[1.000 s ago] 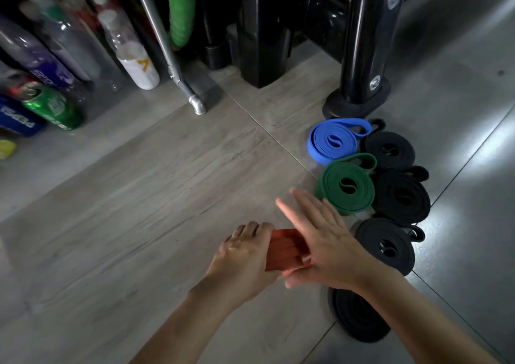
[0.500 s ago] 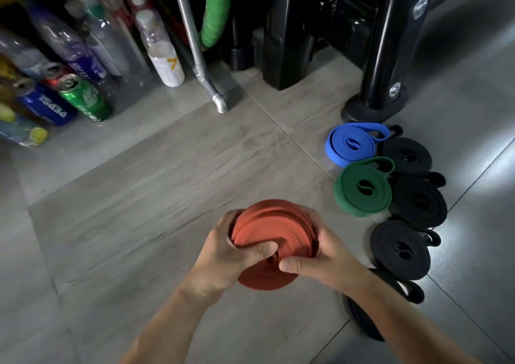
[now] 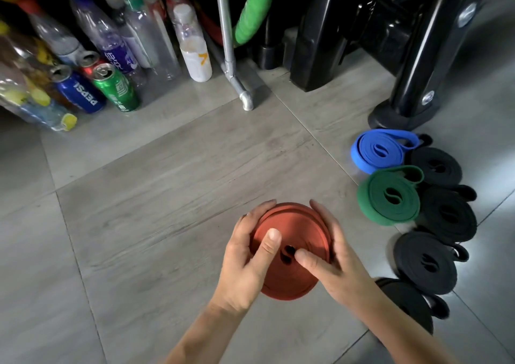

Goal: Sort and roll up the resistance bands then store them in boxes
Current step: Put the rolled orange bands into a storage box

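Hands in the head view hold one rolled red band [image 3: 295, 232] over the grey floor [image 3: 167, 196], near the middle. The left hand [image 3: 245, 263] curls around its left edge, with the thumb pressed on the flat face. The right hand [image 3: 337, 260] grips the right edge, thumb beside the centre hole. At the right lie a blue roll [image 3: 376, 154], a green roll [image 3: 390, 199] and black rolls [image 3: 426, 263], close together.

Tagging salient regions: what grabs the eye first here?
The red band, rolled into a coil at lower centre, gripped between the left hand and right hand. Along the right edge lie more rolls: a blue band, a green band, black bands. Bottles and cans crowd the top left.
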Tool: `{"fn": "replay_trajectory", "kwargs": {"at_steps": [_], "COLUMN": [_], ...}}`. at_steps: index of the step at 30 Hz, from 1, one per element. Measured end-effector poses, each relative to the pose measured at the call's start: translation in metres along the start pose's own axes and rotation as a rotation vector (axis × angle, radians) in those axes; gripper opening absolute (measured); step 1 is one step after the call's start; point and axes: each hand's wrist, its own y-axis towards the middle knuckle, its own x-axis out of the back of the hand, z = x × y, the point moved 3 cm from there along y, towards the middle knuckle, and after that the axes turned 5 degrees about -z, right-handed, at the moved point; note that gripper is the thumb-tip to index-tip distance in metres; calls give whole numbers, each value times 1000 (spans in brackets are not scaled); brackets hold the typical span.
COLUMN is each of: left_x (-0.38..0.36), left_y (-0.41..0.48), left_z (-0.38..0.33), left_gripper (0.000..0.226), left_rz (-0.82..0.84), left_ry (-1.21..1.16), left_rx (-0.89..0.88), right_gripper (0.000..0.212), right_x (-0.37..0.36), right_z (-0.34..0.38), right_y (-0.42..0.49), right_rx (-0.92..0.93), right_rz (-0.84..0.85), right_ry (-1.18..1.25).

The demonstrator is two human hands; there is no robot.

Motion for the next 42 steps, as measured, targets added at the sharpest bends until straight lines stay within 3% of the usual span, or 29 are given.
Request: {"fn": "replay_trajectory", "kwargs": {"at_steps": [4, 10, 16, 21, 24, 28, 31, 36, 42], "left_x": [4, 12, 16, 41, 65, 105, 138, 187, 224], "left_y": [5, 23, -28, -100, -140, -181, -206, -244, -305], "left_z": [9, -12, -85, -187, -267, -365, -413, -459, -491], "left_gripper": [31, 19, 20, 31, 13, 25, 20, 12, 15], "left_rz": [-163, -212, -265, -305, -421, -413, -421, -482, -569], "left_ry": [22, 0, -23, -256, -245, -124, -91, -141, -122], "left_rx": [42, 102, 286, 528, 503, 443, 446, 435, 396], "right_gripper": [60, 56, 48, 52, 58, 58, 55, 47, 41], "right_x": [-14, -23, -11, -15, -28, -53, -79, -123, -162], "right_z": [5, 35, 120, 230, 310, 412, 464, 510, 538], "right_y": [8, 17, -24, -81, -115, -156, -183, -215, -251], "right_rx": [3, -98, -267, -324, -350, -372, -418, -496, -419], "right_rz": [-77, -142, -22, 74, 127, 144, 173, 234, 327], "right_ry": [-33, -145, -240, -327, -294, -225, -120, -65, -123]}}
